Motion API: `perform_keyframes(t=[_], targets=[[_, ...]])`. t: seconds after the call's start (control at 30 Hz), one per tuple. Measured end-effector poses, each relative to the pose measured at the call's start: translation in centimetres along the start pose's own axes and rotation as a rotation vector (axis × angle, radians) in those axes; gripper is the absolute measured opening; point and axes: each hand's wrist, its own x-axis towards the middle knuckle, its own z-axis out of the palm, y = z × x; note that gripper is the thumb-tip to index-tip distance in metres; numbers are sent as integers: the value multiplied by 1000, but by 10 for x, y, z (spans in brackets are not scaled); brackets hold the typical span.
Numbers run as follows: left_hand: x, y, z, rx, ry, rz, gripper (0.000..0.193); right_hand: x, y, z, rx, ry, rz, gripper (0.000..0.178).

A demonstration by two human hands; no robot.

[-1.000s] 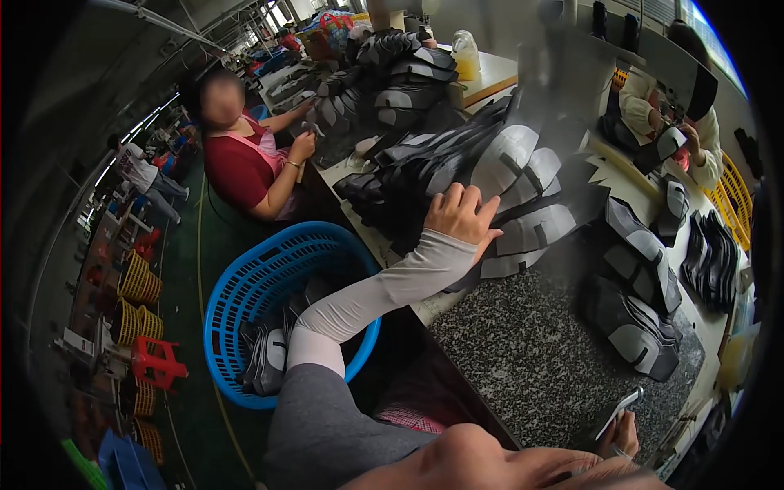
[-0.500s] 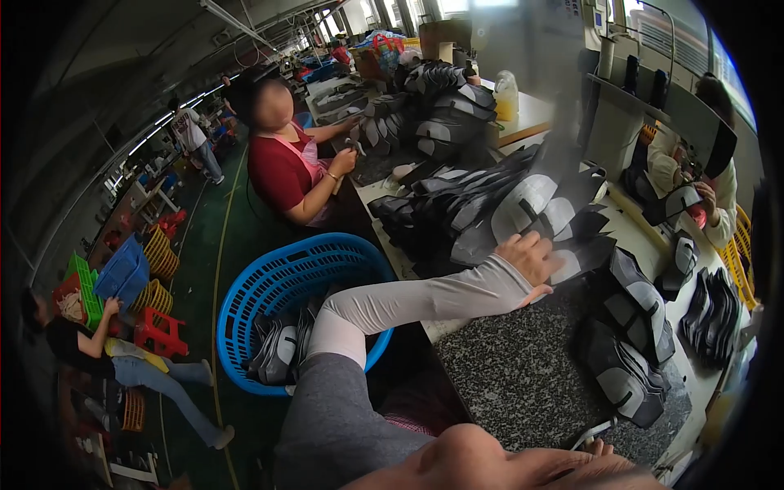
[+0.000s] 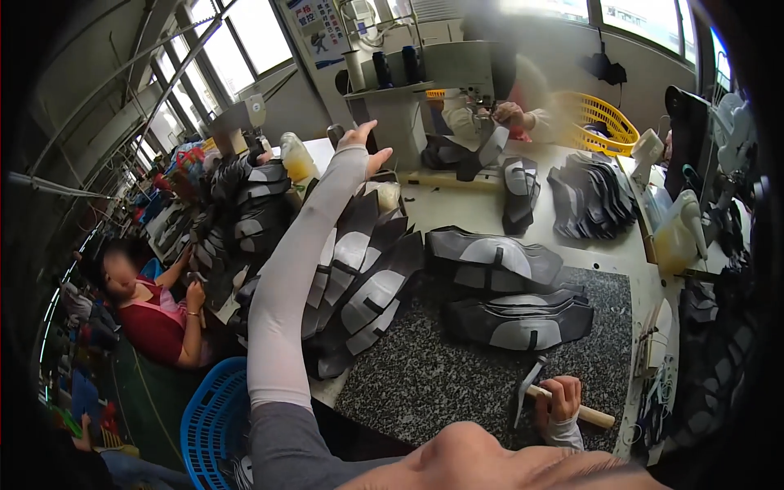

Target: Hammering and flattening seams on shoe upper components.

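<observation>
My left hand (image 3: 363, 149) reaches far across the table in a light sleeve, its fingers stretched out and apart with nothing seen in them. It is over the table's far edge, beside a dark rounded object (image 3: 335, 134) and the sewing machine. Below that arm lies a spread pile of grey and black shoe uppers (image 3: 371, 298). In my right hand (image 3: 560, 400), low on the right, is a hammer (image 3: 600, 418) with a wooden handle and metal head. Two stacks of shoe uppers, a far one (image 3: 498, 257) and a near one (image 3: 523, 321), lie on the speckled stone slab (image 3: 408, 400).
A co-worker's hands (image 3: 510, 118) hold pieces at the sewing machine (image 3: 384, 122). Another person in red (image 3: 155, 327) works at the left. A blue basket (image 3: 204, 425) stands by the table. Stacked dark pieces (image 3: 592, 196), a yellow basket (image 3: 600, 122) and a bottle (image 3: 682, 237) are rightward.
The view has swung right. My left hand has left the pile of uppers and reached out past it. My right hand and the hammer now show more fully.
</observation>
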Motion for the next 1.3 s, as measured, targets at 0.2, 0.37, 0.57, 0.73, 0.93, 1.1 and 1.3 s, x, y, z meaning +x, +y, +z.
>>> perform_keyframes(t=[0.2,0.37,0.57,0.73,0.93,1.1,1.3], targets=[[43,-27,72,166,-440,-181,100,-9,2,7,50,17,26,23],[69,-53,71,228,-595,-220,111,-16,16,16,102,60,37,28],[60,-74,107,376,-916,-170,118,-7,7,10,63,38,99,30],[58,-181,151,549,-765,-119,93,-8,-9,8,60,24,84,32],[78,-22,102,136,-342,239,81,16,-6,-20,-78,121,174,26],[-18,110,93,-1092,-963,244,82,112,-2,-18,78,130,174,70],[-160,211,87,-1152,-1623,183,72,115,-8,45,379,219,101,90]])
